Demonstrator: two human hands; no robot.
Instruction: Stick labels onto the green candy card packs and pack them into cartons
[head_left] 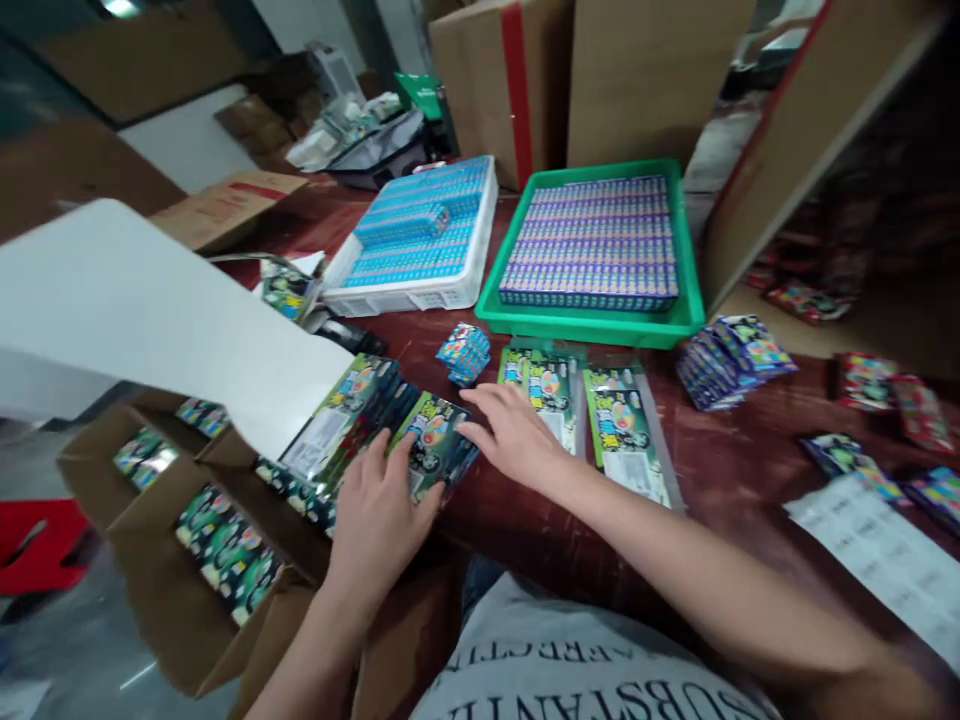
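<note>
A stack of dark green and black printed packets [435, 440] lies at the table's front edge between my hands. My left hand [382, 510] grips its near left side, the thumb at the near edge and fingers curved over the left. My right hand [517, 430] reaches to its right edge; the fingers are stretched out and apart, the fingertips at or just over the packets. Left of this stack is another pile of the same packets [337, 410]. Flat clear-edged pouches with similar print [622, 430] lie beside my right forearm. A small blue stack of packets [465, 353] stands beyond my right hand.
A white tray [487, 240] of blue boxes and a green tray [694, 290] of purple boxes stand behind. At left, a divided carton [150, 540] holds packets beneath a white panel [165, 310]. Blue packets [720, 365] and a white label sheet [877, 560] lie at right.
</note>
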